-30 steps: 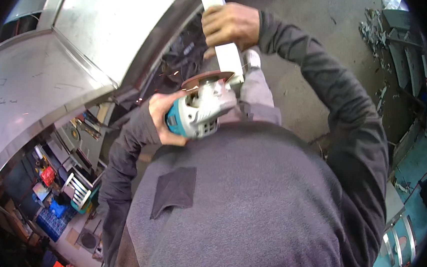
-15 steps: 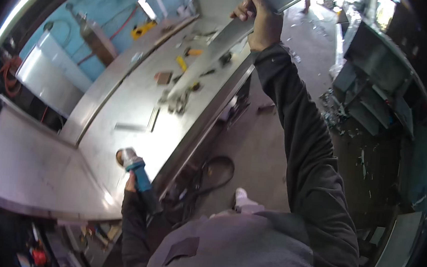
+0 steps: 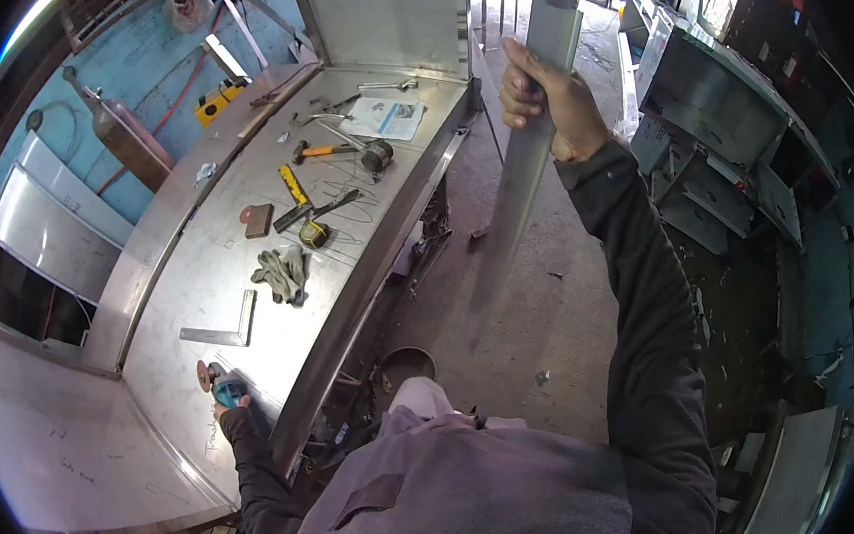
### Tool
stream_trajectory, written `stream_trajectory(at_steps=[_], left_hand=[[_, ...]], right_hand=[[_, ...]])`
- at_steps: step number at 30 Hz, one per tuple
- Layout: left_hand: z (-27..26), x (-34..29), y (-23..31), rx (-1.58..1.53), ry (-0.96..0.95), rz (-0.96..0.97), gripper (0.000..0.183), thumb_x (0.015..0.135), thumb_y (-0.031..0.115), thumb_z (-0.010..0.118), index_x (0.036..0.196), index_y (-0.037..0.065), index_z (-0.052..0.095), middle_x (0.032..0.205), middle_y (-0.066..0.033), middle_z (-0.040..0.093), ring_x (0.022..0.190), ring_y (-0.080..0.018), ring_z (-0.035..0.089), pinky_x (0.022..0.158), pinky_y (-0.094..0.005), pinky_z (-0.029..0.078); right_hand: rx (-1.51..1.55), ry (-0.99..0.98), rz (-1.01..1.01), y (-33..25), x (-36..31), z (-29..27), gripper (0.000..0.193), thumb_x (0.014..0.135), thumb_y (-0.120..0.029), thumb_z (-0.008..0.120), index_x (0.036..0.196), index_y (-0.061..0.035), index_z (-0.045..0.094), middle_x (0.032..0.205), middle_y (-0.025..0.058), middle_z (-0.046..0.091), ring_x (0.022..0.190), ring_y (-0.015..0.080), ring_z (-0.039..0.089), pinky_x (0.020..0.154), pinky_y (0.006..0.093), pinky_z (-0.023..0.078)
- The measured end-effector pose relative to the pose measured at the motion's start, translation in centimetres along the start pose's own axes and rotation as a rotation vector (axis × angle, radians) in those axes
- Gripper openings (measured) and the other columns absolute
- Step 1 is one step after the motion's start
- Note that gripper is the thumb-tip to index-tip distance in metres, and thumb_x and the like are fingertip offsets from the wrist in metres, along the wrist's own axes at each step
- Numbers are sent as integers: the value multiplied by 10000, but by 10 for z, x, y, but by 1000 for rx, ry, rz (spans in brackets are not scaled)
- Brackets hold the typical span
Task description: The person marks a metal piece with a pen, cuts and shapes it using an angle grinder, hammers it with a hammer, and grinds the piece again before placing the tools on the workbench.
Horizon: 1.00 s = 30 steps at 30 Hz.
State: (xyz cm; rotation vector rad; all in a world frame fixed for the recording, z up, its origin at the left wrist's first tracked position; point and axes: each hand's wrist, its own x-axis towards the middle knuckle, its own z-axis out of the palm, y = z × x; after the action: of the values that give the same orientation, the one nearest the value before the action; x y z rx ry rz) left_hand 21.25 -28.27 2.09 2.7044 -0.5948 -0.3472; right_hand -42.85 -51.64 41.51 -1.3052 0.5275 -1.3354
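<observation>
1. Where the blue wall (image 3: 17,124) runs left of the workbench (image 3: 186,268), pale sheet panels (image 3: 59,223) and a brownish gas cylinder (image 3: 135,134) stand tilted.
2. At the workbench's near end, on its shiny metal top, is a teal angle grinder (image 3: 230,390) with a brown disc (image 3: 205,377); the left hand (image 3: 232,411) touches its body, though I cannot tell whether the fingers are closed around it.
3. Along the workbench's middle come a steel square (image 3: 246,318), a brown block (image 3: 260,221), crumpled grey gloves (image 3: 284,274) and a yellow-and-black tape measure (image 3: 313,233).
4. Toward the workbench's far end lie an orange-handled hammer (image 3: 328,149) and a whitish packet (image 3: 386,118), before an upright metal panel (image 3: 387,13).
5. Right of the workbench, above the grey floor (image 3: 561,348), the right hand (image 3: 561,99) is clamped around a long metal channel (image 3: 521,179), held aslant, its lower end blurred.
6. Farther right of the workbench, boxy metal units (image 3: 715,114) are crowded together.
</observation>
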Motion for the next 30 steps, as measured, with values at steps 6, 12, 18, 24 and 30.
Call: stream_trajectory(at_steps=[6,12,18,24,30], left_hand=[[28,22,-1,345,337,-80,974,576,377,859,1372,133,352,1219,-198,464,1116,-384,492,952,-455,430],[18,0,17,411,309,72,917,676,400,783,1372,34,312,1233,-221,467,1126,-395,476,955,-474,408],[5,-34,70,532,558,-18,871,716,316,731,1412,49,280,1332,-224,403,1141,-383,473,997,-446,367],[81,-54,210,-298,671,529,326,777,93,625,1097,31,621,1002,-133,629,952,-292,578,824,-369,469],[141,-28,482,-363,263,956,333,781,20,599,1105,97,614,1033,-170,586,908,-332,601,725,-401,507]], right_hand=[[-240,-11,156,63,51,-25,320,924,-288,588,675,-105,505,556,-50,395,437,35,347,425,222,342],[-336,114,108,147,105,-51,220,939,-213,561,762,-85,540,615,-39,428,499,45,354,459,221,277],[-323,243,-16,186,162,-94,235,959,-184,510,749,-77,510,607,-23,403,515,60,342,478,229,261],[-384,212,-133,176,227,-94,341,983,-153,428,659,-110,330,581,-40,265,496,54,231,469,246,215],[-287,108,-86,140,281,-129,316,990,-168,422,692,-104,339,575,-46,238,482,56,208,458,233,210]])
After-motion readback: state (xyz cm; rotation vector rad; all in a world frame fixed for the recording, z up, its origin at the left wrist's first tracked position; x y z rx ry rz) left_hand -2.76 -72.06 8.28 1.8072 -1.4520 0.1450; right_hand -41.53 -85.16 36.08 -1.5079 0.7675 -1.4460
